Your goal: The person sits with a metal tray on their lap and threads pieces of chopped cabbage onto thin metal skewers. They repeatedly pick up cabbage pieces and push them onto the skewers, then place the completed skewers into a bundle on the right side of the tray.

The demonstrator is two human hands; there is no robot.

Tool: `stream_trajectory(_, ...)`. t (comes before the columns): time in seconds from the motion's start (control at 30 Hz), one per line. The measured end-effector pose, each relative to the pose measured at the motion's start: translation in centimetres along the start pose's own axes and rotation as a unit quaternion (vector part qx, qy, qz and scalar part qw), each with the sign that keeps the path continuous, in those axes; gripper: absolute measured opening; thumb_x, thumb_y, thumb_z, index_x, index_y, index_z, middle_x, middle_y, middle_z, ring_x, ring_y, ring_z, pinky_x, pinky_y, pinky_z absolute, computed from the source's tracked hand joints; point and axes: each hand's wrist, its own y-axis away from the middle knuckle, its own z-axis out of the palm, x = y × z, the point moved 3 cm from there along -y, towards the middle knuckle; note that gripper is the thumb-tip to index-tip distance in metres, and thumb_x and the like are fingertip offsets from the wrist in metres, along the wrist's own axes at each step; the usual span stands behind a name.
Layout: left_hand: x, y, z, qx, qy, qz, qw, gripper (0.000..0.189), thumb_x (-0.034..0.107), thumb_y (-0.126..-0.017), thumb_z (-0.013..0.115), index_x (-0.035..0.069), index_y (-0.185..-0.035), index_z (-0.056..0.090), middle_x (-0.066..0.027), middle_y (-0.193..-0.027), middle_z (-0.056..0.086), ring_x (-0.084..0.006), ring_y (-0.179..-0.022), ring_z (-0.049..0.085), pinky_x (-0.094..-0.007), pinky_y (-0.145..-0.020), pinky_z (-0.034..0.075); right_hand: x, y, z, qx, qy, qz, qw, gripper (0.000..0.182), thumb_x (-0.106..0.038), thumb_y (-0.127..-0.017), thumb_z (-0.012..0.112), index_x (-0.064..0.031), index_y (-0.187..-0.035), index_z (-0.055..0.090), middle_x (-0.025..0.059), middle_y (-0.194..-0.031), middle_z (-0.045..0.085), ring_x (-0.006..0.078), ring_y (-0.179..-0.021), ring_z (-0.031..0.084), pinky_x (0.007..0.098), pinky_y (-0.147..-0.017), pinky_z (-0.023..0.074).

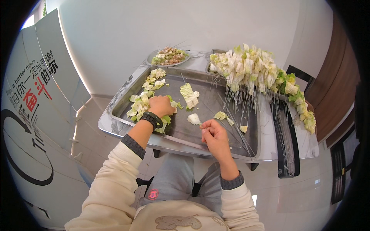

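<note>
My left hand (161, 106) is down in the pile of torn cabbage leaves (139, 107) at the left of a metal tray (185, 138); its fingertips are hidden, so its grip cannot be told. My right hand (213, 134) pinches a thin metal skewer, with a pale cabbage piece (194, 119) at its far end, over the tray's middle. Beyond it lies a skewered bunch of cabbage leaves (189, 96). Small leaf scraps (220, 115) and several loose skewers (241, 138) rest at the tray's right side.
Many cabbage skewers (248, 69) are heaped at the back right, over a smaller tray (208, 68); more cabbage skewers (300, 104) run along the table's right edge. A long black container (286, 144) of bare skewers stands right of the tray. A plate (149, 59) of skewered food sits behind.
</note>
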Motion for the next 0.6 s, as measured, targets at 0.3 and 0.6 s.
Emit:
stream_trajectory(0.3,-1.3,-1.4,2.5,0.085,0.168,0.022,0.982,0.025,0.026,-0.064,0.072,0.011,-0.082,0.064,-0.0124,-0.078,0.064,-0.0308,-0.077,0.063,-0.04,-0.068,0.049,0.1,-0.1,0.0,0.008,0.004,0.005,1.0,0.006,-0.001,-0.083,0.052,-0.0012,-0.089,0.055,-0.0001,-0.059,0.054,0.0051,-0.054,0.05,0.022,-0.05,0.0373)
stream_trajectory(0.6,0.4,-1.8,1.5,-0.039,0.177,0.03,0.983,0.018,0.021,-0.065,0.069,0.005,-0.069,0.064,-0.0137,-0.072,0.065,-0.0295,-0.071,0.064,-0.0356,-0.066,0.05,0.2,0.0,-0.2,0.009,0.005,0.006,1.0,0.007,-0.002,-0.083,0.052,-0.0016,-0.089,0.055,-0.0005,-0.06,0.055,0.0053,-0.054,0.05,0.022,-0.05,0.038)
